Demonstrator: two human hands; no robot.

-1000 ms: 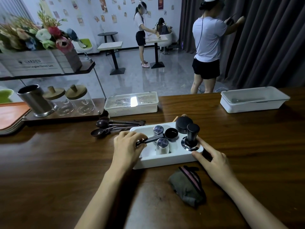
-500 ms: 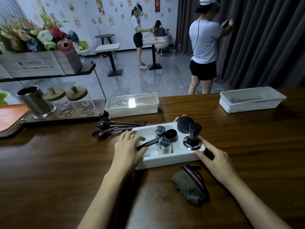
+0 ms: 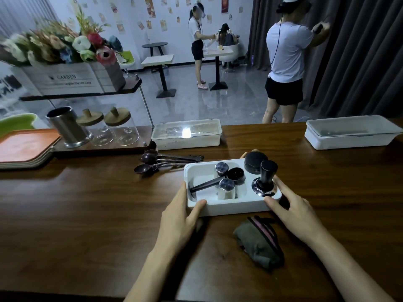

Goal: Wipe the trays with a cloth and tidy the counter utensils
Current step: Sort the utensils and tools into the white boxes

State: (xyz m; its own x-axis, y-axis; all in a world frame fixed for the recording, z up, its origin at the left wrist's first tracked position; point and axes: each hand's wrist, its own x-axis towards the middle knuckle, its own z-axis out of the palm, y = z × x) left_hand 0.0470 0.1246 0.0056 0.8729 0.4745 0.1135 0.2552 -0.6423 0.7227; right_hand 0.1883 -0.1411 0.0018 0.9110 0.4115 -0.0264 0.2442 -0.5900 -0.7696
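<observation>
A white tray (image 3: pixel 229 209) sits on the dark wooden counter in front of me. It holds a black tamper (image 3: pixel 265 182), a black round puck (image 3: pixel 255 161), two metal cups (image 3: pixel 226 185), a small black cup (image 3: pixel 236 174) and a black handled tool (image 3: pixel 205 185) lying flat. My left hand (image 3: pixel 181 216) grips the tray's front left corner, thumb on the front rim. My right hand (image 3: pixel 292 205) grips the front right corner beside the tamper. A crumpled grey cloth (image 3: pixel 259 243) with a pink stripe lies just in front of the tray, between my forearms.
Several dark spoons (image 3: pixel 157 162) lie left of the tray. Two lidded white boxes (image 3: pixel 186 135) (image 3: pixel 351 132) stand along the far edge. At the far left are stacked orange trays (image 3: pixel 24 147), a steel cup (image 3: pixel 66 127) and two glass jars (image 3: pixel 122 129) under a flower shelf. People stand beyond the counter.
My left hand has let go of the black tool's handle and moved to the tray's front left corner. My right hand has closed on the front right corner.
</observation>
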